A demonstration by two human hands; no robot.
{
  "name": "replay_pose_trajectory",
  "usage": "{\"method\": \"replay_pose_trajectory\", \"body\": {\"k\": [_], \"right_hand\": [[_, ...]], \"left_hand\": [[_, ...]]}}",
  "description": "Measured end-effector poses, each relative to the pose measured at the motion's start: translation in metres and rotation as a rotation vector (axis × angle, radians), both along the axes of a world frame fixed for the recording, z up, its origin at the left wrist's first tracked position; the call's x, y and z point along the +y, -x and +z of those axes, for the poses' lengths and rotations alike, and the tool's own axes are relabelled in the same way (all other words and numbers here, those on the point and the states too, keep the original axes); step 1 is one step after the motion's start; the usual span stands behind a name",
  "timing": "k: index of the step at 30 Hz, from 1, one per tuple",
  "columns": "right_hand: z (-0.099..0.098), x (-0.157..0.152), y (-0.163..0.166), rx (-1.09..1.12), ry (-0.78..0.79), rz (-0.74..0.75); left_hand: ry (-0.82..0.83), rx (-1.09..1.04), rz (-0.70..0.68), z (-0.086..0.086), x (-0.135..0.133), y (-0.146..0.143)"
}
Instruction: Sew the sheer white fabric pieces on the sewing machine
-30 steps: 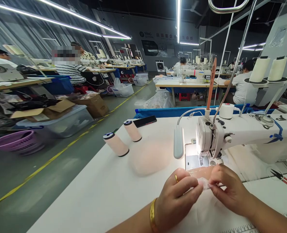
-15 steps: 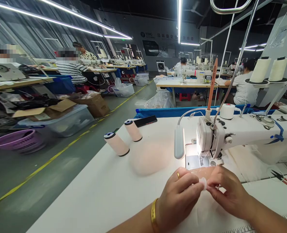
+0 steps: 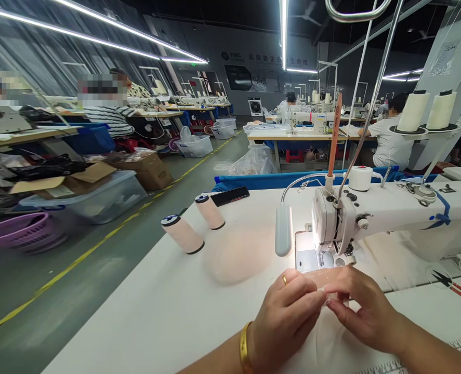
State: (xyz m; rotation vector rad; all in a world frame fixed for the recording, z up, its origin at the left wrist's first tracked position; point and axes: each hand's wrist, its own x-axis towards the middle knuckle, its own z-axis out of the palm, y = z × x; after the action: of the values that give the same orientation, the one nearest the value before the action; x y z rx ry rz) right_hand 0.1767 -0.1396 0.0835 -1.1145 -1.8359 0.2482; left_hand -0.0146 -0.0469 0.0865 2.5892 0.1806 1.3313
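Currently both hands work close together at the near edge of the sewing machine (image 3: 394,208). Left hand (image 3: 292,314): back of hand up, wrist low, fingers curled; thumb and index closed in a pinch on sheer white fabric (image 3: 324,340). Right hand (image 3: 365,306): wrist bent inward, index arched over, thumb beneath, their tips nearly together on the same bit of fabric, with a gap farther back between the two digits. Fabric location: gathered at the meeting fingertips, rest spread below over the white table (image 3: 136,322). Peach strip (image 3: 326,275) lies just beyond the hands.

Versus 0.5 s ago: right index has come across to the left fingertips; the small white fold that stood up between them is now mostly covered. Left-hand pose about unchanged. View shifted slightly.
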Motion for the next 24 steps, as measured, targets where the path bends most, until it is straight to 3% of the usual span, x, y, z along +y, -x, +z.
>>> {"method": "replay_pose_trajectory", "body": {"k": [10, 15, 20, 24], "right_hand": [[-0.0003, 0.0023, 0.0006, -0.012, -0.139, -0.039], [0.0005, 0.0027, 0.0008, 0.024, -0.193, 0.01], [0.0005, 0.0003, 0.0017, 0.07, -0.213, 0.051], [-0.0061, -0.0015, -0.001, 0.028, -0.234, 0.03]], "left_hand": [[0.034, -0.002, -0.013, -0.0038, -0.0003, -0.0002], [0.178, -0.05, 0.009, -0.0084, -0.0012, -0.0031], [0.308, -0.002, -0.092, -0.0039, 0.0002, -0.0069], [0.362, 0.011, -0.075, -0.0005, 0.0003, -0.0085]]}}
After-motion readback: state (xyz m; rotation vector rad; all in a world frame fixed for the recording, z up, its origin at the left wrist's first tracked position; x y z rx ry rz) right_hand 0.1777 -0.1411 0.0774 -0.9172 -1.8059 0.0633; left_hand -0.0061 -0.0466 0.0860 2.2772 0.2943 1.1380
